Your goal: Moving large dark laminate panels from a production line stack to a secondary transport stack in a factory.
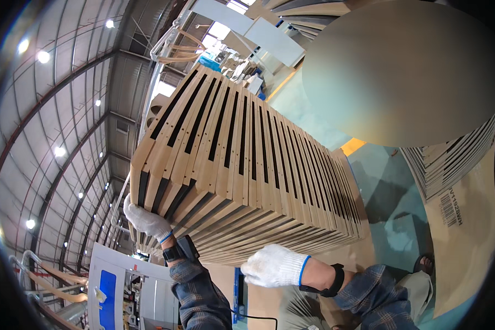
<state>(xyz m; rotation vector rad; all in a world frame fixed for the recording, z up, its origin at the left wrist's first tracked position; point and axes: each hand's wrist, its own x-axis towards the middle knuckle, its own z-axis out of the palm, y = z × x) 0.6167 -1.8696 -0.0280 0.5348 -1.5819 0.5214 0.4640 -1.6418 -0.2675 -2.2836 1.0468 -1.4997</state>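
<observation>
A long row of tan wooden panels [242, 165], pressed face to face, runs across the middle; dark strips show between them and small holes dot their edges. My left hand [147, 221], in a white knit glove, is closed over the edge of a panel at the row's left end, with its fingertips hidden behind the wood. Beside the row's lower side, apart from my left hand, my gloved right hand [276, 266] is curled into a loose fist. Its palm is turned away, so anything inside it cannot be seen.
On the right stand more stacked panels [456, 157] and a sheet of cardboard [467, 220] with a printed label. The green floor [388, 170] bears a yellow line [352, 146]. A white machine [159, 291] stands at lower left. A blurred oval hides the upper right.
</observation>
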